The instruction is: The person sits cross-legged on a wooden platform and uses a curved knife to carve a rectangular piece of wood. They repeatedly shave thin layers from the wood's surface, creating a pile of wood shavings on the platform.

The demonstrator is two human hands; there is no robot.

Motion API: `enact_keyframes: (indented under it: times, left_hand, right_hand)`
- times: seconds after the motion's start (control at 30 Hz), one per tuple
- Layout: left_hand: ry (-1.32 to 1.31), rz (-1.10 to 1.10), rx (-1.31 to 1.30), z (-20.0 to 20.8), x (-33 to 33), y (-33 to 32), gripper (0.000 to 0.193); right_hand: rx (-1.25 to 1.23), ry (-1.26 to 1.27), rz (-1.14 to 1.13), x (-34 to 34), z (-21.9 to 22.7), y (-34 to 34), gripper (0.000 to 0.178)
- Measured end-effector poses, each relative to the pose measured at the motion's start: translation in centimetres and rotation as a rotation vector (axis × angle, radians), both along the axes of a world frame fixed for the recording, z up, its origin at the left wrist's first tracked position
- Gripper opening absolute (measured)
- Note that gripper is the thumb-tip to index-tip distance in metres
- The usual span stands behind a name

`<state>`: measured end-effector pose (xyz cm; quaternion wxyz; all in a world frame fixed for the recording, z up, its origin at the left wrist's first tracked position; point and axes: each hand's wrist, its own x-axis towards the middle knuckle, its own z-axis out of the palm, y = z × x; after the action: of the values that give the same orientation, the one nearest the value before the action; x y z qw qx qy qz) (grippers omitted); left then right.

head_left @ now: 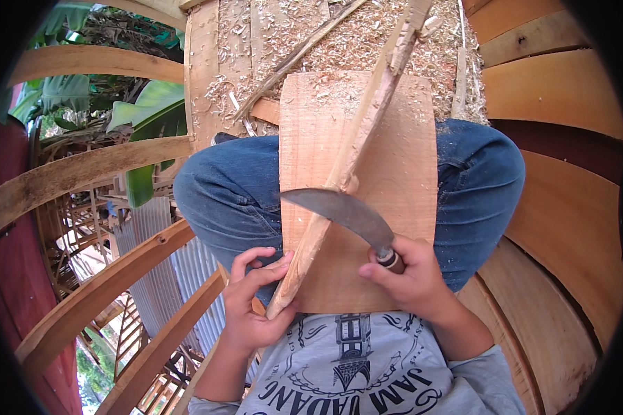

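A long, rough wooden stick (358, 142) slants across a flat board (401, 166) that rests over my lap. My left hand (254, 299) is closed round the stick's near end, thumb beneath and fingers on its upper side. In my right hand (415, 277) is the dark wooden handle of a sickle (349, 211). Its curved grey blade lies across the stick, the tip pointing left past the stick. A small curl of shaved wood sits on the stick just beyond the blade.
Wood shavings (298, 34) cover the plank floor ahead, where a thin strip of wood (301, 55) lies. Wooden rails (104, 162) run along my left, with leaves (152, 111) and corrugated sheets (145, 235) beyond. A plank wall (554, 90) stands on my right. My jeans-covered legs (221, 183) flank the board.
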<state>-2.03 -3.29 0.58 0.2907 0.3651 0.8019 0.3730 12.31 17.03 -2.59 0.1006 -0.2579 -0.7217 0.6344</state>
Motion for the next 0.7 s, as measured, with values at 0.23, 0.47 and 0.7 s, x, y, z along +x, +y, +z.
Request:
enact_keyframes:
  times: [0.23,0.47,0.7]
  left_hand:
    - [-0.057,0.079,0.025,-0.2,0.8,0.1,0.042]
    - [-0.025,0.021,0.026,0.1,0.3,0.3,0.048]
    - [-0.071,0.078,0.006,-0.1,0.4,-0.2,0.045]
  right_hand:
    - [-0.622,-0.079,-0.181,1.1,1.7,1.9,0.015]
    - [-0.781,-0.304,0.125,0.8,1.8,2.9,0.015]
    - [-0.031,-0.115,-0.367,0.9,-0.1,0.6,0.015]
